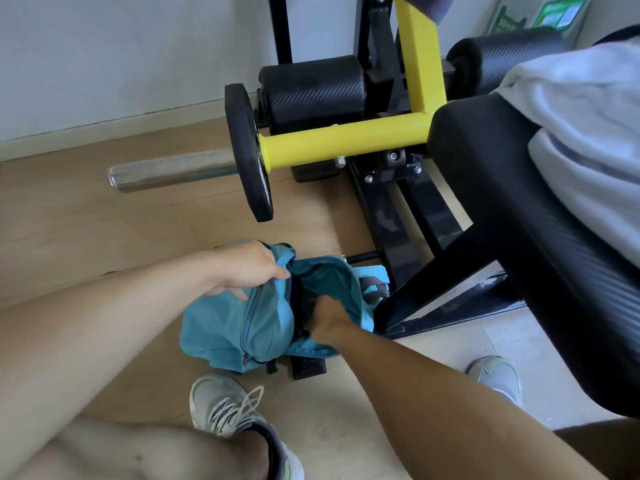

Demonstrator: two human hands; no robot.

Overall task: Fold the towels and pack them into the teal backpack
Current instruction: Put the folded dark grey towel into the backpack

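On floor: left hand [247, 268] grips backpack [239, 327] rim; right hand [327, 318] inside.

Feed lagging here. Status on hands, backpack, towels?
Left hand holds teal backpack open at rim. Right hand reaches inside, grip hidden. White towel lies on black bench pad. Nothing blocking.

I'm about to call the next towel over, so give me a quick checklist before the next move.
1. Teal backpack mouth open: ok, left hand grips the flap and holds it up.
2. Right hand out of the bag: not ok, it reaches inside.
3. Right hand holding anything: cannot tell, fingers hidden.
4. Towel within reach: ok, lying on the black bench pad.
5. That towel folded: not ok, it looks rumpled.
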